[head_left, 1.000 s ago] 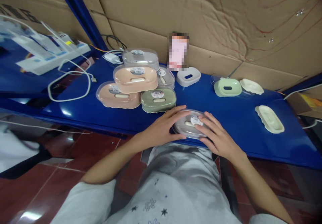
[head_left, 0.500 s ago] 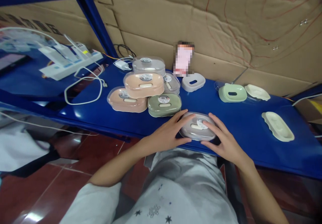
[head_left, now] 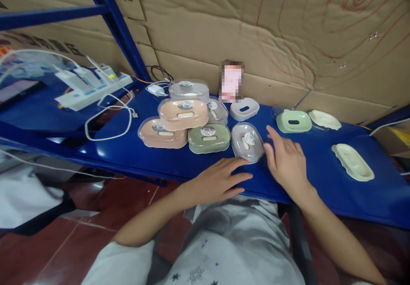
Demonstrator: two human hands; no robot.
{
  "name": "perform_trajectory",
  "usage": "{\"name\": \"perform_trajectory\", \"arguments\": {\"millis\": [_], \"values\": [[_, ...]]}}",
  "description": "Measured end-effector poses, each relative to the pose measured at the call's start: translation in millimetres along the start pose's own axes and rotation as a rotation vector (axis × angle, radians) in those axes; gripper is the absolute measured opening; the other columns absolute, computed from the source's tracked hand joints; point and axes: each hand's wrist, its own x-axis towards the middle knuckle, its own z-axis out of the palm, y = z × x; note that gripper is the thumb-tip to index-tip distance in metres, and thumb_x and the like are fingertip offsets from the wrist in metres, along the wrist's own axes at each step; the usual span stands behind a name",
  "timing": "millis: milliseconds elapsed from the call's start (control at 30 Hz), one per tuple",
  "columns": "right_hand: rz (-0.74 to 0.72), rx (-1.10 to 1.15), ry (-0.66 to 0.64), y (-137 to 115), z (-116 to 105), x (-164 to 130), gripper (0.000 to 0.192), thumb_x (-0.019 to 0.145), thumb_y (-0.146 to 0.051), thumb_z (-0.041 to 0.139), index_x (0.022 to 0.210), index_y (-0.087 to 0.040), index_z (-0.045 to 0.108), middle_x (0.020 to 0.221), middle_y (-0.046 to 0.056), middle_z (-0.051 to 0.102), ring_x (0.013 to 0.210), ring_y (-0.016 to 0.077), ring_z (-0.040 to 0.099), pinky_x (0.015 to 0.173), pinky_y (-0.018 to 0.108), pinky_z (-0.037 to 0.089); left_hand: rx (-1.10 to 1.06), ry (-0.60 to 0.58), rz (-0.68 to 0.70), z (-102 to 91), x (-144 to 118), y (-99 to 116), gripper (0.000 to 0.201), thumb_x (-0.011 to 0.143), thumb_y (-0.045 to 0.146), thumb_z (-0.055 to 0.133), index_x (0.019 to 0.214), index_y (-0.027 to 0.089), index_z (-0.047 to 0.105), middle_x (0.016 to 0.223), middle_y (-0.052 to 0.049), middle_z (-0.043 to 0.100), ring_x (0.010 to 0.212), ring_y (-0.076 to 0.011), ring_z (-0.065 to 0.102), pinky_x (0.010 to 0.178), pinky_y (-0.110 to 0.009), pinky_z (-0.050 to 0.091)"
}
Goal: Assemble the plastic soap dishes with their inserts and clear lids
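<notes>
A grey soap box with a clear lid [head_left: 247, 142] lies on the blue table [head_left: 314, 178], turned lengthwise, beside an olive-green box [head_left: 209, 138]. My right hand [head_left: 286, 162] rests flat just right of it, fingers spread, its fingertips close to the box's edge. Flat on the table's front edge lies my left hand [head_left: 218, 180], its fingertips just below the box. Neither hand holds anything.
Several closed boxes are stacked at the left: two peach [head_left: 183, 113], one grey on top [head_left: 188, 89]. A grey base [head_left: 244, 109], a light-green base [head_left: 293, 121] and two cream trays [head_left: 352, 161] lie right. A white cable [head_left: 109, 120] and power strip [head_left: 92, 89] sit far left.
Both hands have let go of the grey lidded box. It has moved away from the front edge, turned lengthwise, and now sits next to the olive-green box.
</notes>
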Motion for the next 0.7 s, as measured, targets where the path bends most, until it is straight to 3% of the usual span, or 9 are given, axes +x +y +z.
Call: {"name": "perform_trajectory", "arguments": {"millis": [67,167,233,367,433,533,633,700], "values": [[-0.077,0.100,-0.029,22.1,11.8,30.5,0.047,0.115,-0.032,0.041,0.158,-0.021,0.057,0.132,0.015,0.079,0.119,0.0338,0.075,0.105,0.054,0.058,0.033,-0.016,0.006,0.1,0.4,1.0,0.039,0.110,0.035,0.063,0.146,0.021,0.065,0.158,-0.018,0.057,0.139,-0.0349,0.062,0.115,-0.055,0.056],[-0.233,0.195,-0.212,45.5,36.6,79.1,0.044,0.115,-0.023,0.038,0.151,-0.016,0.063,0.149,0.013,0.071,0.134,0.0283,0.069,0.113,0.049,0.056,0.059,-0.012,0.028,1.1,-1.4,1.5,0.044,0.109,0.036,0.064,0.151,0.025,0.061,0.164,-0.016,0.054,0.142,-0.0355,0.061,0.115,-0.056,0.056],[-0.224,0.130,-0.251,49.3,48.8,102.7,0.044,0.117,-0.025,0.038,0.151,-0.009,0.061,0.155,0.015,0.066,0.139,0.0261,0.065,0.117,0.048,0.053,0.082,-0.018,0.021,2.4,-3.0,1.4,0.046,0.109,0.039,0.064,0.153,0.025,0.060,0.164,-0.016,0.054,0.144,-0.0356,0.060,0.115,-0.056,0.056],[-0.208,0.031,-0.243,44.4,50.6,120.4,0.040,0.115,-0.038,0.051,0.138,-0.009,0.068,0.139,0.004,0.077,0.135,0.0153,0.065,0.123,0.035,0.045,0.117,-0.050,-0.026,5.3,-3.3,-1.5,0.051,0.111,0.042,0.062,0.158,0.026,0.055,0.165,-0.016,0.055,0.147,-0.0342,0.059,0.117,-0.055,0.056],[-0.184,0.000,-0.208,43.5,37.9,116.2,0.040,0.116,-0.040,0.049,0.133,-0.011,0.071,0.131,0.001,0.079,0.133,0.0137,0.065,0.126,0.035,0.042,0.126,-0.066,-0.024,5.7,-2.0,-3.1,0.056,0.111,0.042,0.062,0.163,0.027,0.050,0.173,-0.017,0.045,0.150,-0.0364,0.057,0.116,-0.058,0.056],[-0.121,-0.016,-0.109,44.7,4.8,89.2,0.044,0.119,-0.040,0.042,0.137,-0.012,0.070,0.132,0.006,0.077,0.134,0.0198,0.065,0.124,0.042,0.045,0.129,-0.089,-0.037,4.8,-0.7,-2.7,0.065,0.110,0.042,0.062,0.170,0.027,0.040,0.179,-0.020,0.032,0.150,-0.0402,0.057,0.115,-0.063,0.056],[-0.075,-0.006,-0.017,36.6,-26.2,33.4,0.039,0.117,-0.037,0.046,0.140,-0.015,0.069,0.129,0.012,0.076,0.126,0.0281,0.068,0.113,0.049,0.052,0.125,-0.022,-0.065,4.4,-0.8,0.1,0.071,0.111,0.041,0.061,0.173,0.024,0.031,0.180,-0.023,0.026,0.153,-0.0410,0.053,0.116,-0.062,0.056],[-0.093,0.012,0.007,20.7,-35.5,-13.7,0.031,0.114,-0.032,0.053,0.135,-0.020,0.073,0.120,0.011,0.079,0.116,0.0285,0.071,0.108,0.050,0.052,0.130,0.061,-0.034,4.9,-0.9,2.4,0.067,0.111,0.040,0.060,0.172,0.025,0.034,0.180,-0.023,0.027,0.156,-0.0402,0.049,0.118,-0.059,0.056]]}}
